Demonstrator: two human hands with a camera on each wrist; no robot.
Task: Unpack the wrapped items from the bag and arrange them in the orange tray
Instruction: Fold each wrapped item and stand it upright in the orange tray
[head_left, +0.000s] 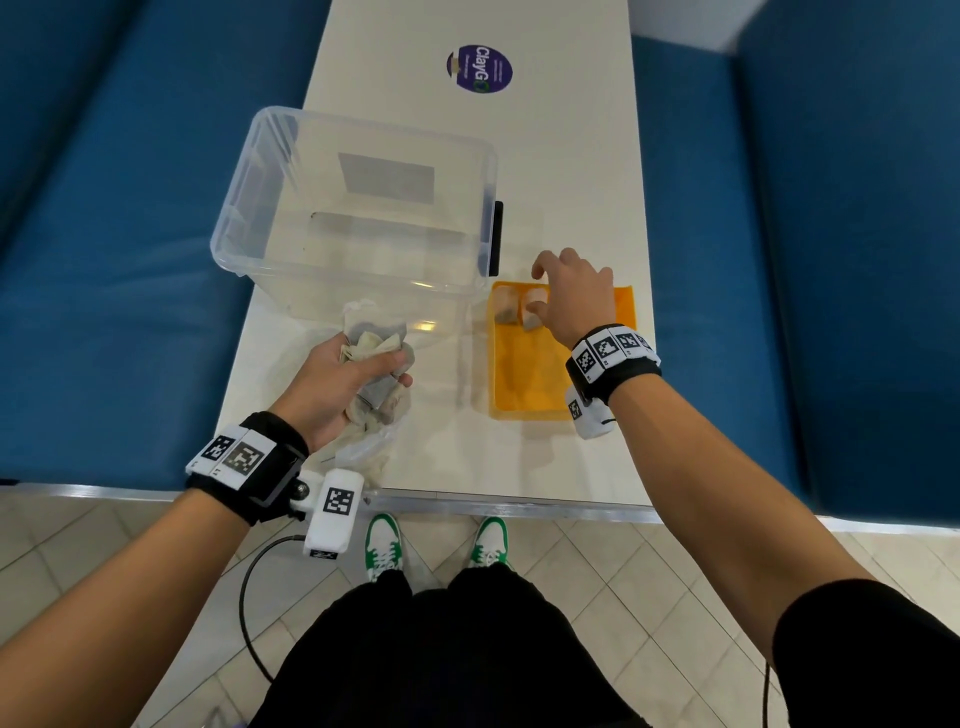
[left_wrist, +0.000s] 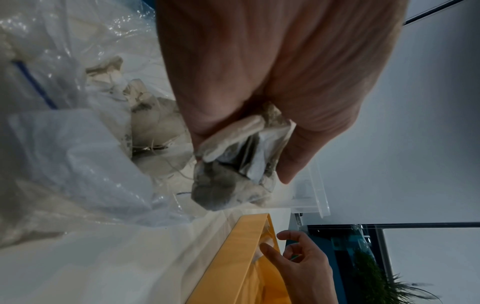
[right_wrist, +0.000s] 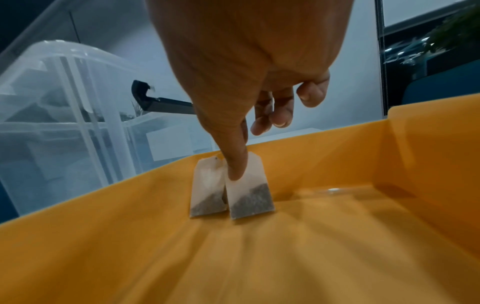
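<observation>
Paper tea bags (right_wrist: 231, 187) stand side by side against the orange tray (head_left: 524, 374)'s far wall under the right hand (head_left: 574, 296)'s loose fingers, while the left hand (head_left: 343, 379) clutches a bunch (left_wrist: 233, 164) beside the bag (left_wrist: 78, 144), left of the tray.

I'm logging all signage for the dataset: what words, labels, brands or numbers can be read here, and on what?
"ClayGo": on the round purple sticker on the white table.
Smaller print on that sticker: too small to read.
Wristband markers: black-and-white codes, no words.

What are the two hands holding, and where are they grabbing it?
Left hand grips a bunch of tea bags around their middles. Right hand holds nothing; its thumb touches a tea bag in the orange tray.
</observation>
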